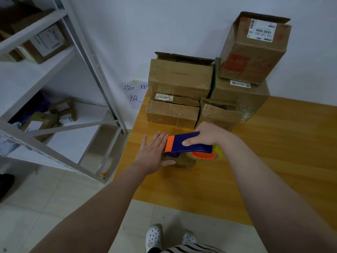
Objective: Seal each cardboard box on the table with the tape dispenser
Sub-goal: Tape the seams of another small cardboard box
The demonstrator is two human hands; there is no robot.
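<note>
The small cardboard box (pixel 182 163) is sitting on the wooden table (pixel 237 179) near its left edge, largely covered from above. The blue and orange tape dispenser (pixel 189 143) is lying across the box top, its orange front end pointing left and its yellowish tape roll (pixel 218 152) overhanging the box on the right. Behind, against the wall, five more cardboard boxes are standing in a stack: a flat taped box (pixel 172 115), an open-flapped box (pixel 180 79) on top of it, a low box (pixel 218 115) just beside, a wide box (pixel 240 95) behind that, and a tilted labelled box (pixel 253 50) topmost. A metal shelf rack (pixel 102 84) holding parcels is standing left of the table, and a handwritten paper notice (pixel 135 94) is hanging on the wall. The left hand (pixel 153 154) is resting on the box's left end, fingers straight and together, thumb pressing the near side. The right hand (pixel 206 134) is gripping the dispenser body, fingers wrapped over it, thumb on the near side.
</note>
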